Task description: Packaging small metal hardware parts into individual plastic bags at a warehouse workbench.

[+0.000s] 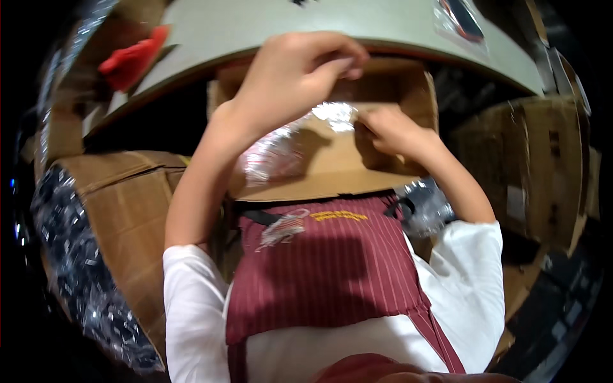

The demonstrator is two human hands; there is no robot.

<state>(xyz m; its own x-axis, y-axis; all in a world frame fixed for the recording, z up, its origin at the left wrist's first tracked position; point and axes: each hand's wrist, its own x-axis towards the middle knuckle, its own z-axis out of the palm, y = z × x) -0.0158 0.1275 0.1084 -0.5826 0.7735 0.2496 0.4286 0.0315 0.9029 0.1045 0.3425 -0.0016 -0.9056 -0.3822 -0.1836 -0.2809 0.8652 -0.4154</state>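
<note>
An open cardboard box (348, 185) lies in front of my apron, at the edge of the pale table. Inside it are shiny clear plastic bags (271, 159), crumpled toward the left side. My right hand (396, 131) is inside the box with its fingers pinched at the edge of another crinkled clear plastic bag (335, 116). Above the box my left hand (297, 73) is raised, its fingers curled toward the thumb. Whatever those left fingers hold, if anything, is too blurred to make out.
The pale table (383, 19) carries a bagged dark item (463, 22) at the far right. A red cloth-like thing (134, 60) is at the far left. Cardboard boxes flank me left (131, 198) and right (543, 166); dark bagged items (83, 255) bulge beside the left one.
</note>
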